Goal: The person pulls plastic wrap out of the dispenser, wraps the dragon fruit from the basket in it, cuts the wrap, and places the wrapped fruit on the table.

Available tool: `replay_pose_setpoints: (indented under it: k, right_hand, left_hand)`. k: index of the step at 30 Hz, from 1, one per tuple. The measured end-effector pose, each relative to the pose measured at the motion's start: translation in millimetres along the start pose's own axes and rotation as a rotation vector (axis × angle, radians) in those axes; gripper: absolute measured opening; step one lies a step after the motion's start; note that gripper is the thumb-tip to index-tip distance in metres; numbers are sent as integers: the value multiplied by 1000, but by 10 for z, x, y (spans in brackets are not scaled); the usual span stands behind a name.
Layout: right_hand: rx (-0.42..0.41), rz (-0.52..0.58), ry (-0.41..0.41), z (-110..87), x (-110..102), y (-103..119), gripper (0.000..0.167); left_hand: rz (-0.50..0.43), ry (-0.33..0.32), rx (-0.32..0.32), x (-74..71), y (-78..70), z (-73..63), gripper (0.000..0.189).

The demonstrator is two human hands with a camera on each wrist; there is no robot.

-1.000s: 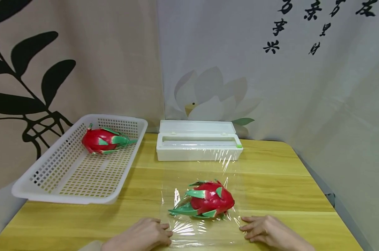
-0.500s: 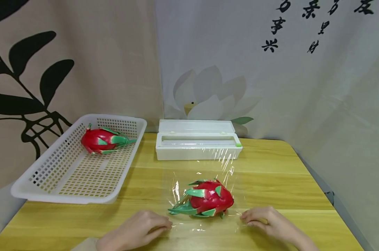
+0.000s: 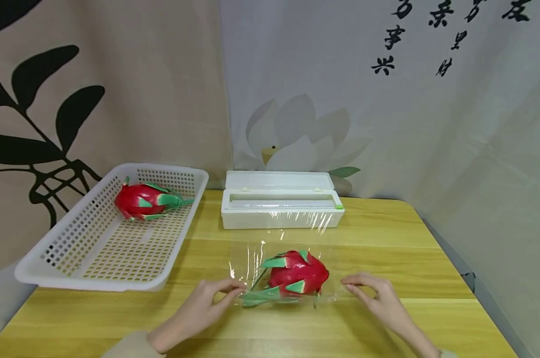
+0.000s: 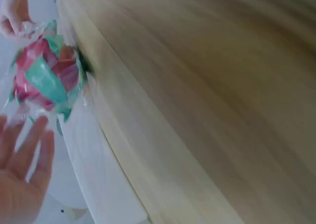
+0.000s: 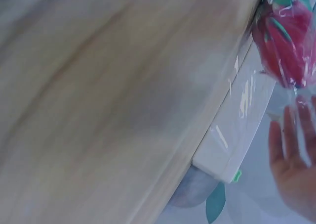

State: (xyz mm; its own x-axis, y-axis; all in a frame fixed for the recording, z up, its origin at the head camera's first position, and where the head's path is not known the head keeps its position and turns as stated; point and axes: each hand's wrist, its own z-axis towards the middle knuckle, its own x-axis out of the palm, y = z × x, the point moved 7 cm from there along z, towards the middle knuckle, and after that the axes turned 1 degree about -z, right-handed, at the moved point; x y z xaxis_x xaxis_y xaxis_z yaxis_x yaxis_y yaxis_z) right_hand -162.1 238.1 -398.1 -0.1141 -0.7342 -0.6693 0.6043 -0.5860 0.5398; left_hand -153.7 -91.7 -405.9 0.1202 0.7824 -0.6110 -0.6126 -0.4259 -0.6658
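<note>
A red dragon fruit with green scales lies in the cling film stretched from its dispenser toward me. My left hand pinches the film's near left corner, close to the fruit's long green tips. On the other side my right hand pinches the near right corner, between thumb and fingers. The near edge is lifted off the table, beside the fruit. Both wrist views show the fruit through shiny, wrinkled film.
A white cling film box stands at the back with its lid up. To the left, a white perforated basket contains another dragon fruit. A printed curtain hangs behind the wooden table.
Both hands have risen from the table and moved away from me, carrying the film's near edge up toward the dragon fruit. The fruit has shifted slightly backward.
</note>
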Motion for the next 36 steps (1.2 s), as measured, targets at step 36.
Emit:
replay_pose_setpoints:
  k: [36]
  right_hand:
    - [176,-155,-176,624,427,-27,16]
  left_hand:
    - [204,-29,-234,314,171,539,8]
